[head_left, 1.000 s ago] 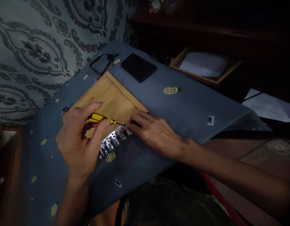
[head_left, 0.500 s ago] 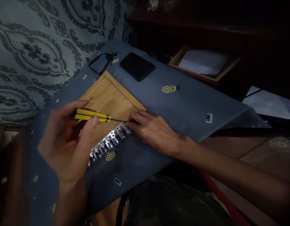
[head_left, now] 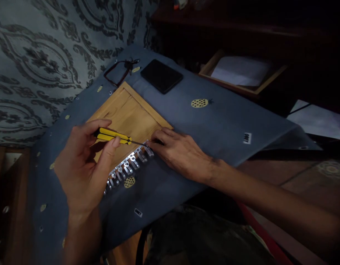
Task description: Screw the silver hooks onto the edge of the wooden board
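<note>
My left hand (head_left: 85, 165) is closed on the yellow and black handle of a screwdriver (head_left: 114, 135). The shaft points right, its tip at the end of a metal strip with a row of hooks (head_left: 132, 160). That strip lies along the near edge of a wooden panel with a raised rim (head_left: 131, 114). My right hand (head_left: 181, 152) rests at the panel's right corner, fingers bent and pressed together beside the screwdriver tip. Whatever its fingertips pinch is hidden.
A blue cloth with pineapple prints (head_left: 222, 121) covers the table. Beyond the panel lie a black phone (head_left: 162, 76) and a pair of glasses (head_left: 117, 75). An open drawer (head_left: 241, 71) with paper in it stands at the back right. A patterned curtain (head_left: 42, 66) hangs on the left.
My left hand and the screwdriver have shifted slightly right, and the tip has come down a little toward the strip's end. My right hand has stayed in place.
</note>
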`<state>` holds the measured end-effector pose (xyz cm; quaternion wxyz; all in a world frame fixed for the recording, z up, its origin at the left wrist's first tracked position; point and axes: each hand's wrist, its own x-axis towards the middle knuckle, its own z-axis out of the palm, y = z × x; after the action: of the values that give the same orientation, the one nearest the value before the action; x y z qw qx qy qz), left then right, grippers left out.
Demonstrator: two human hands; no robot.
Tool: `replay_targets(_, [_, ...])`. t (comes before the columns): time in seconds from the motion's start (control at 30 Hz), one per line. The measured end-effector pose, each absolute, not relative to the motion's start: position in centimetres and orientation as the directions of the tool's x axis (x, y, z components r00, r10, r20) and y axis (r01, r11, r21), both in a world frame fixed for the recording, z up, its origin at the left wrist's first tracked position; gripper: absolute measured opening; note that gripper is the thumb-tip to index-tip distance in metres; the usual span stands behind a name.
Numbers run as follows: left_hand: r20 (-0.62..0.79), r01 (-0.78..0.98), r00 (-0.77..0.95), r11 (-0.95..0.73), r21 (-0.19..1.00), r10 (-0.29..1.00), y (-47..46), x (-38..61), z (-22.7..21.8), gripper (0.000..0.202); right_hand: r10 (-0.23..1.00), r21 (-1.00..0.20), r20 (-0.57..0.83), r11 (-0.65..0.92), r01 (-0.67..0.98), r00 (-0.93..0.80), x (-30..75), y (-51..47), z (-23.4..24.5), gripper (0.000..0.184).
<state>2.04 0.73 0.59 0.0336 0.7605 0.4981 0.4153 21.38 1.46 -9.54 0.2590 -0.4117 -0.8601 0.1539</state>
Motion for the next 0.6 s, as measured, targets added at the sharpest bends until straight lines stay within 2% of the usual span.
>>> replay_targets(0.3, [0.547,0.746,0.193,-0.484,0.457,0.814,0.88,1.56,0.50,0.032,0.784,-0.436,0.300,0.619,0.653,-0.543,21.36,1.45,-9.41,0.023])
replay_targets(0.47, [0.620,0.807,0.193,-0.483,0.341,0.760,0.96,1.88,0.10,0.026,0.780,-0.434,0.313,0.625,0.649,-0.541,21.37,1.46,-9.41,0.023])
replay_targets(0.6, [0.638,0.793,0.149,-0.476,0.379,0.755,0.71,2.48,0.01,0.027,0.785,-0.426,0.274,0.617,0.661,-0.556,21.42,1.48,-9.20,0.023])
